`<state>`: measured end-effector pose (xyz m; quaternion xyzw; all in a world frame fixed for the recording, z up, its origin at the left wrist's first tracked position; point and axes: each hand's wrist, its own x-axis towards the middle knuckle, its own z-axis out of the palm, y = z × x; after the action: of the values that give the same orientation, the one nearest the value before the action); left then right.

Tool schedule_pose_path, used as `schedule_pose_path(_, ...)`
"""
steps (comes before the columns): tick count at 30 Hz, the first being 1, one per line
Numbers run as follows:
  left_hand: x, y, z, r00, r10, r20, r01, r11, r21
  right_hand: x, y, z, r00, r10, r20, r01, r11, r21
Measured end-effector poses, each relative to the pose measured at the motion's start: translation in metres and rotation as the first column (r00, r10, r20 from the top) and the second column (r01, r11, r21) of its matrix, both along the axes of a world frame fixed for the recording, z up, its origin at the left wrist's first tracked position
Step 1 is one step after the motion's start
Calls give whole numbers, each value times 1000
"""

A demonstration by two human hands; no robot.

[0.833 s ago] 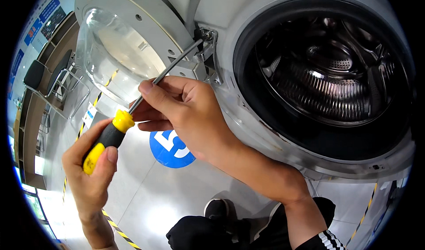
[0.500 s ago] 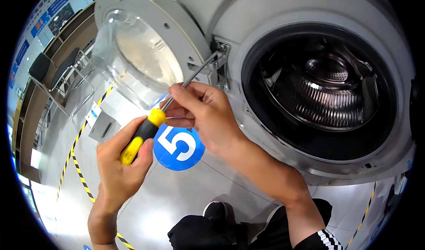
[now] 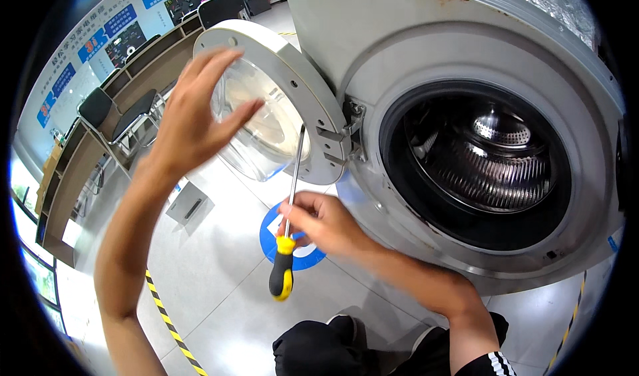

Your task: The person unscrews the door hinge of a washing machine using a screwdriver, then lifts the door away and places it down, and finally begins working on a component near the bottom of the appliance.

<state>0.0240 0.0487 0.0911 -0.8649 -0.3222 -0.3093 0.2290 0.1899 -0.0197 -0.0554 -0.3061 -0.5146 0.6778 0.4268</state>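
Observation:
My right hand (image 3: 323, 223) pinches the metal shaft of a screwdriver (image 3: 282, 269), whose yellow and black handle hangs below and whose tip points up. Raised at the left, my left hand (image 3: 200, 113) is open, fingers apart, in front of the rim of the round washing machine door (image 3: 311, 86). Whether it touches the rim I cannot tell. The door is swung out to the left, its clear glass bowl (image 3: 256, 126) partly behind that hand. A metal hinge (image 3: 355, 126) joins it to the grey machine front (image 3: 373, 63). The screwdriver's tip is apart from the hinge.
The open drum (image 3: 499, 170) with its dark rubber seal is at the right. Rust marks the machine's top edge. A grey box (image 3: 190, 203) stands on the tiled floor, left of a blue round floor sticker (image 3: 306, 261). Further back are chairs (image 3: 120, 113) and a curved desk (image 3: 63, 189).
My left hand has let go of the screwdriver handle and risen to the door. The screwdriver, held by my right hand, has come away from the hinge and stands more upright. The view has shifted.

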Motion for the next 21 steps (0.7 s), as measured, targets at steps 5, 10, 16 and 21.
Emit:
schedule_pose_path(5, 36, 61, 42, 991, -81, 110, 76, 996, 50, -18, -42, -8, 960, 63, -272, -105, 984, -142)
schedule_pose_path(10, 71, 108, 90, 816, -60, 574, 171, 975, -142, -39, -79, -14, 957, 110, -269, -122, 992, -28)
schedule_pose_path(16, 103, 89, 67, 850, -114, 514, 63, 991, 115, -42, -90, -36, 950, 192, -244, -224, 968, -109)
schedule_pose_path(21, 127, 97, 11, 826, -401, 397, 287, 904, 316, -42, -87, -54, 951, -37, -307, 5, 994, -106)
